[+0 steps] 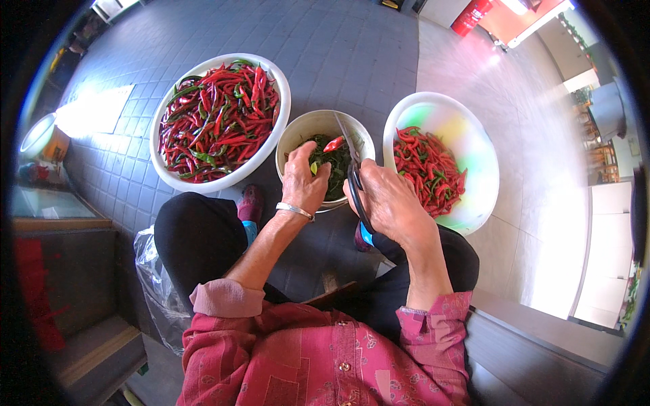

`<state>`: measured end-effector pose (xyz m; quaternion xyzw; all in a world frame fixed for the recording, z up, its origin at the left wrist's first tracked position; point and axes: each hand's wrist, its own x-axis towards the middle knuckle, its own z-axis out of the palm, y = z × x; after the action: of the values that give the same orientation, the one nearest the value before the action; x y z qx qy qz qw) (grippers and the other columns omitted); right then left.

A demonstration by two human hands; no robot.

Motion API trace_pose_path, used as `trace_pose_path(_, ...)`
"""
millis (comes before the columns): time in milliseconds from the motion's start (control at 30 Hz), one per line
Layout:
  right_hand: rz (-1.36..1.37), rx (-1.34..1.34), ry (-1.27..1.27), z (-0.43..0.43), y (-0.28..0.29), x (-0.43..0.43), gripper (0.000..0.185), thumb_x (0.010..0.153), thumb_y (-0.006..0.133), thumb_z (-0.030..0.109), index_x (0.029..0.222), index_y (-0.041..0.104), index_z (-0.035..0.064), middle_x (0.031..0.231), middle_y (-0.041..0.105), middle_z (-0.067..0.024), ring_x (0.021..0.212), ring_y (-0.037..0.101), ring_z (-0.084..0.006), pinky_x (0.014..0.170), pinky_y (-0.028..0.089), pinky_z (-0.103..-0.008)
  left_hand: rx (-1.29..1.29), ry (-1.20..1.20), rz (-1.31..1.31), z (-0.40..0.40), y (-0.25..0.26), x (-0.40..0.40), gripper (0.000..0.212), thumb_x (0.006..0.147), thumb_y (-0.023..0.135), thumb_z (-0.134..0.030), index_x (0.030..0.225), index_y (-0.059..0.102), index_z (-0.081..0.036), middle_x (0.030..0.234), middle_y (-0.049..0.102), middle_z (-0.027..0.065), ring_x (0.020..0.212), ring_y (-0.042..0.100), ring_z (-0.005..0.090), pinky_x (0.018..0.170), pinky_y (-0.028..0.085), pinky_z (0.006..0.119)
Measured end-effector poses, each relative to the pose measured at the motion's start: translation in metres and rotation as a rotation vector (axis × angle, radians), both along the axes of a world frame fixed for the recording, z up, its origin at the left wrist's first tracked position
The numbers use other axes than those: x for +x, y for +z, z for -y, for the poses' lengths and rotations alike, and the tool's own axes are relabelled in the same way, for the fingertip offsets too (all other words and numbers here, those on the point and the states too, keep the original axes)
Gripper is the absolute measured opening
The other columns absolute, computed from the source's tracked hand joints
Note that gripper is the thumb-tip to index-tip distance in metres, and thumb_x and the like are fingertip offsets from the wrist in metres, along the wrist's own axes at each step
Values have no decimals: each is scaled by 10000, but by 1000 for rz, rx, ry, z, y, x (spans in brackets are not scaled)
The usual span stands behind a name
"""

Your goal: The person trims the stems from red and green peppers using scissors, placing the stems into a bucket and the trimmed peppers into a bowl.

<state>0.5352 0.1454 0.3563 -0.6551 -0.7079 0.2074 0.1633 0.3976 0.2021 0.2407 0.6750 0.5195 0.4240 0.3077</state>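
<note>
Black-handled scissors are gripped in my right hand, their metal blades pointing forward over a white bucket. Dark green trimmings, apparently stems and leaves, lie in the bucket. Beside the blades is a red chili pepper piece; whether it touches them or lies lower, I cannot tell. My left hand, with a silver bracelet on the wrist, hovers over the bucket's near left side, thumb and fingers apart. A small yellow-green bit shows between them, apparently not pinched.
To the left, a large white basin is heaped with long red and some green chilies. On the right, another white basin holds smaller-looking red chilies. A clear plastic bag hangs by my left knee. A fire extinguisher stands beyond.
</note>
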Motion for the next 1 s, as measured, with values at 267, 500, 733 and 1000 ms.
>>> trace_pose_path(267,54,-9,48,0,-2,-1,241,842,508,230,812,500,-10,739,599,-207,740,599,-373,684,466,-457,-298,-172,367,3,46,3,315,894,480,-208,1041,537,65,767,607,111,718,565,158,686,442,271)
trace_pose_path(500,66,60,15,2,-11,0,216,780,565,221,740,574,9,783,611,-183,755,605,-357,689,467,-453,-298,-40,360,1,19,12,272,890,521,-218,822,622,26,560,524,11,541,463,75,504,368,240)
trace_pose_path(733,434,-454,37,-4,-26,-30,152,680,606,130,818,670,140,830,652,-24,832,628,-204,653,443,-342,-325,-43,384,-22,33,5,254,871,551,-215,916,616,26,621,547,8,565,486,62,548,398,201)
trace_pose_path(1000,192,91,-67,3,-123,-27,210,769,543,207,949,650,226,893,635,30,813,609,-193,579,406,-409,-18,-618,242,9,137,85,478,827,602,-126,1241,417,26,1201,513,180,1135,482,244,964,374,340)
